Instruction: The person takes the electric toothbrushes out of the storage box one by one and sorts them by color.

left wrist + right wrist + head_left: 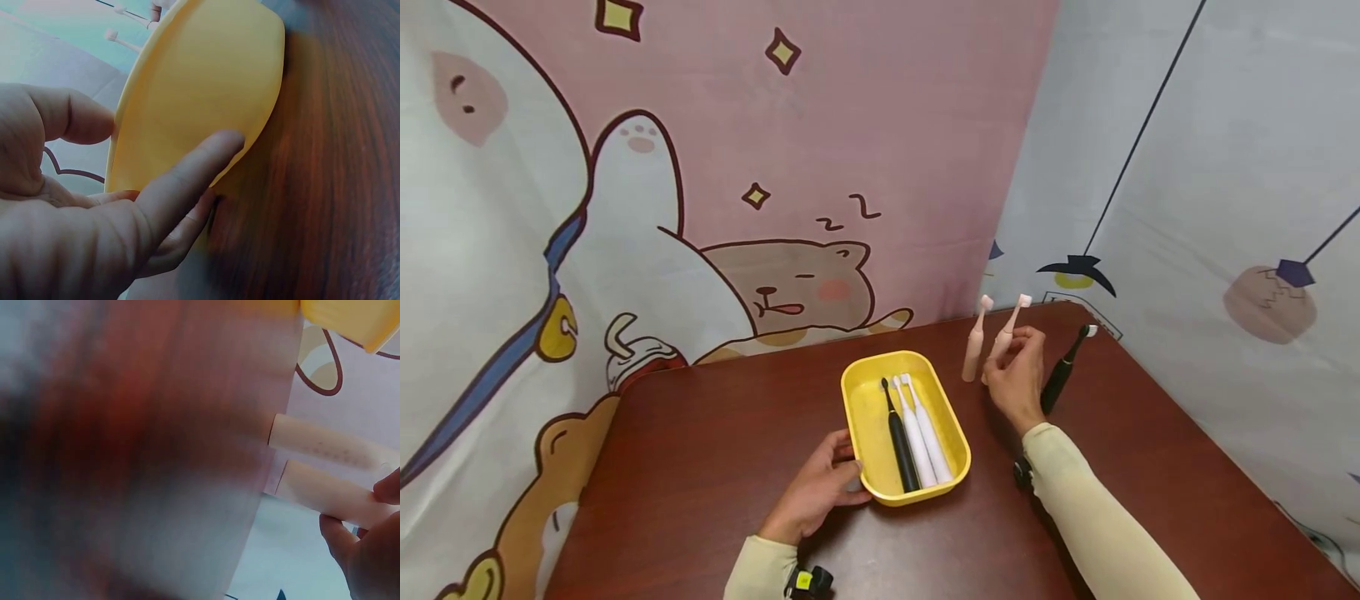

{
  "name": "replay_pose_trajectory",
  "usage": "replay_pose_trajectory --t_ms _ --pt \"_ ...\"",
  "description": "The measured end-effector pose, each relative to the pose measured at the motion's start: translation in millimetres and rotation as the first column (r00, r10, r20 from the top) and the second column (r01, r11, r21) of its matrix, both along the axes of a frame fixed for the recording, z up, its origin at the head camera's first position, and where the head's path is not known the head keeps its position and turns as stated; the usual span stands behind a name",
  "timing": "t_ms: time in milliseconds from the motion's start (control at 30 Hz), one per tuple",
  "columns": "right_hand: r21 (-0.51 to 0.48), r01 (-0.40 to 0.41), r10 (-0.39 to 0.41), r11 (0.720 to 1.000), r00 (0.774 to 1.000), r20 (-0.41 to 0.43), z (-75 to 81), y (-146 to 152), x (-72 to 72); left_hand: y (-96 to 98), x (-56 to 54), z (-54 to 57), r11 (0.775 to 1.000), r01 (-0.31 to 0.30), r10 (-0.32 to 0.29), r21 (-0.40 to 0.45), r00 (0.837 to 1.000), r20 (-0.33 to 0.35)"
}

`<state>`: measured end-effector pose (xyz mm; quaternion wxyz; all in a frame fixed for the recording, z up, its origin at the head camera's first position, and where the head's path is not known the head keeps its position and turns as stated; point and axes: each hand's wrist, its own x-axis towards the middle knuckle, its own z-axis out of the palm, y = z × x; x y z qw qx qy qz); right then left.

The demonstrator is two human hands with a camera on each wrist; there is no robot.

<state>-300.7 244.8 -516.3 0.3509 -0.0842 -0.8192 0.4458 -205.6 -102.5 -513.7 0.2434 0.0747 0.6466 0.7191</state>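
Observation:
My right hand (1018, 377) pinches the handle of a pale pink electric toothbrush (1002, 344), bristle head up. Close on its left, a second pink toothbrush (973, 354) stands upright. A black toothbrush (1060, 375) is upright beyond the hand's right side, its lower end partly hidden. At the left side of a yellow tray (852, 417), my left hand (820, 483) holds the wall, with fingertips on the rim and outer side in the left wrist view. Inside the tray lie a black toothbrush (902, 446) and two white toothbrushes, one of them along the right side (931, 437).
Everything stands on a dark reddish-brown table (722, 467). Its back edge meets a pink cartoon curtain (917, 167), and a pale printed curtain (1240, 200) runs along the right. A cable (1318, 533) hangs near the right edge.

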Motion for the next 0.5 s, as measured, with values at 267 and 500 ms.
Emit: replay_pose_trajectory --t_ms 267,500 --pt "-0.002 0.006 -0.006 1.000 1.000 0.013 -1.8 4 -19.0 -0.5 0.7 1.6 1.000 -0.004 0.004 0.000 1.000 -0.002" --pt "-0.022 0.037 -0.037 0.999 0.999 0.035 -3.4 9 -31.2 -0.1 -0.9 -0.1 1.000 0.006 -0.006 0.005 1.000 0.003"
